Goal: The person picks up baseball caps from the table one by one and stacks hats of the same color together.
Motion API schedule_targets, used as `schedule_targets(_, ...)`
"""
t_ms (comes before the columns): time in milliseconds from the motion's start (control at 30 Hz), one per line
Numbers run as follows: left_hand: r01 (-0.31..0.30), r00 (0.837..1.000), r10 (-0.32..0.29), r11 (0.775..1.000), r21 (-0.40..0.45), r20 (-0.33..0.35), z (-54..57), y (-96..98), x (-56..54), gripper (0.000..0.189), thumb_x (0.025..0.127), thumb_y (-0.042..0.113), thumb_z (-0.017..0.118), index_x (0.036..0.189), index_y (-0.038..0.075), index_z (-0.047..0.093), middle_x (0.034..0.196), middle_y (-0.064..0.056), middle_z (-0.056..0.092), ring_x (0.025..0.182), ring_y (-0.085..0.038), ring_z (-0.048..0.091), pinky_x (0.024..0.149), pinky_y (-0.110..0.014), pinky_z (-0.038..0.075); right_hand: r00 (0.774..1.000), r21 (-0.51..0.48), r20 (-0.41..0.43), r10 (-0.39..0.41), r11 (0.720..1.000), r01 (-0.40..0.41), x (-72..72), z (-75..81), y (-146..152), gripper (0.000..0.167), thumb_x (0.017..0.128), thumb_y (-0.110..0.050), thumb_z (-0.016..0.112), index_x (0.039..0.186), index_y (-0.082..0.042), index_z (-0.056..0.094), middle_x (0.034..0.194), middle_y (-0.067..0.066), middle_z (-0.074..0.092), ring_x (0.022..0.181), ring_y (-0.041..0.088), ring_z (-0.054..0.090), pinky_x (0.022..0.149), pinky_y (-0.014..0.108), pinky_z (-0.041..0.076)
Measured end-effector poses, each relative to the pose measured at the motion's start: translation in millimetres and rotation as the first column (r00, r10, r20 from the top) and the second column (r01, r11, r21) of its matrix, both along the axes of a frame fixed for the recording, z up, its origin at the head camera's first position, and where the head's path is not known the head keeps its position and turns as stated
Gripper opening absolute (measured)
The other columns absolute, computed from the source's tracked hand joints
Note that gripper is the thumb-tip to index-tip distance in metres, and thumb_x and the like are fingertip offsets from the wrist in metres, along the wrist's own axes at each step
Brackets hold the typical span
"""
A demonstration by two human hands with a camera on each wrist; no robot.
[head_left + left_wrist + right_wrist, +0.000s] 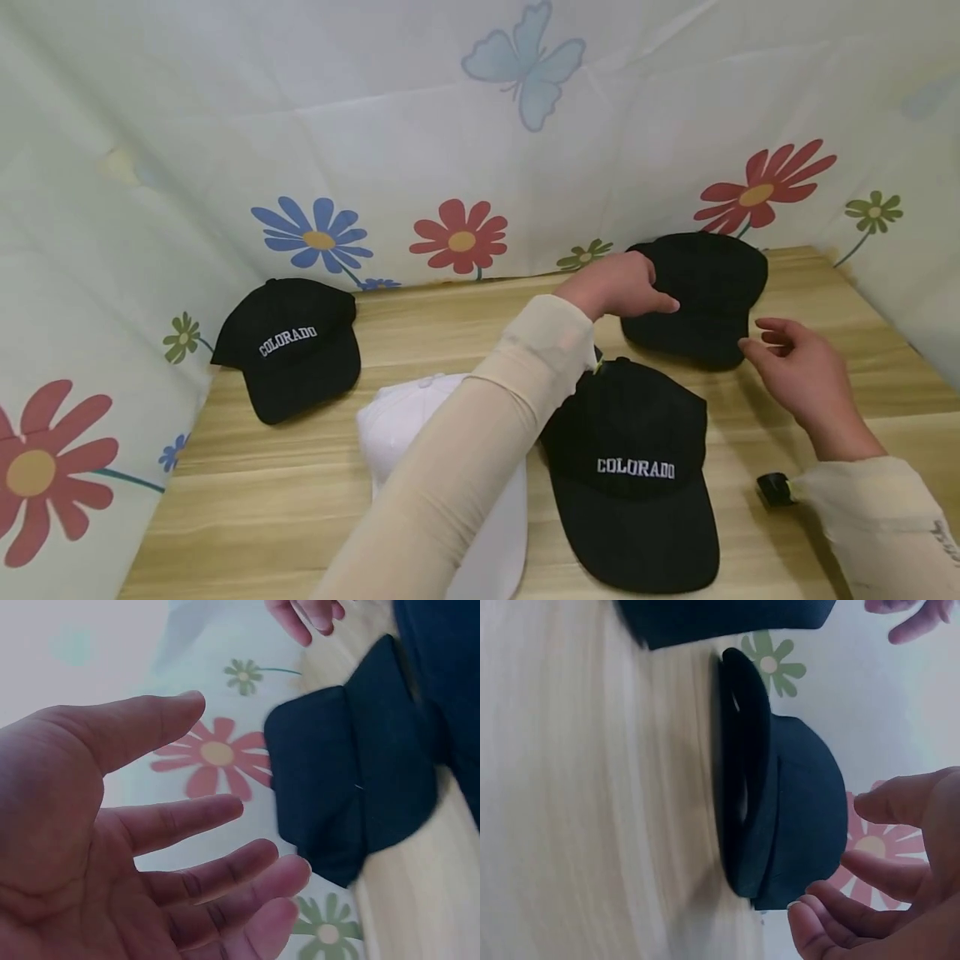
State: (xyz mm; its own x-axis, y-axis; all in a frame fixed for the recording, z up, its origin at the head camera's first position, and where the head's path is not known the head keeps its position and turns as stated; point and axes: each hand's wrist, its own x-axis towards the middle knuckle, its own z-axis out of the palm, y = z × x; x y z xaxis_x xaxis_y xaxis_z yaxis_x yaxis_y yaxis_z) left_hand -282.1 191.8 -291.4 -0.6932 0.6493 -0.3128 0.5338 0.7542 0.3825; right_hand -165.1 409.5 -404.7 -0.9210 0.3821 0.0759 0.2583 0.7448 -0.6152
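– Left sleeve [465, 458] cuts across the foreground, covering part of the white cap [408, 417], which sits just left of the front COLORADO cap [637, 504]. Using that one as landmark. Cap in play?

– Rear black cap [697, 300], on the tabletop [247, 508], behind the landmark and to its right. One hand either side.

– Fingers?

– Left hand [618, 285]: fanned, thumb well apart, clamped on nothing. Right hand [808, 379]: loosely bent, thumb and fingertips apart, nothing gripped. Contact with the cap, can't tell.

– Progress?

– All four caps rest on the tabletop, counting the second COLORADO cap [296, 346], behind the landmark and well to its left. Rear one looks mid-handling to me: grip either left to make or done with. Stills don't settle it.

– View differences?

– Only head gets all four caps and readable COLORADO. Left wrist shows the fanned fingers, mostly hidden from head. Right wrist gets the rear cap's curved brim [759, 817] side-on, light slits showing; head doesn't.
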Motion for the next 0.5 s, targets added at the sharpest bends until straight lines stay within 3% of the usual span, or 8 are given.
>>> schedule_targets(300,-0.031,0.999,0.032,0.999,0.027,-0.020,-35.5,13.4,-15.4,0.043,0.094,0.046,0.058,0.128,0.019,0.059,0.124,0.008,0.062,0.106,-0.007,0.059,0.090,-0.020,0.046,0.993,0.010,0.107,0.050,0.999,-0.051,-4.7,-15.2,11.3,0.070,0.098,-0.045,0.049,0.142,0.008,0.037,0.134,0.041,0.043,0.119,0.054,0.047,0.087,0.060,0.042)
schedule_targets(500,-0.018,0.999,0.018,1.000,-0.024,-0.026,-46.9,18.6,-23.3,0.050,0.097,0.044,0.053,0.141,0.020,0.049,0.144,0.009,0.049,0.128,-0.007,0.050,0.104,-0.019,0.039,0.986,0.024,0.158,0.055,0.998,-0.059,-15.9,-16.4,13.4,0.077,0.097,-0.050,0.047,0.144,0.008,0.033,0.137,0.042,0.039,0.122,0.056,0.043,0.093,0.063,0.038)
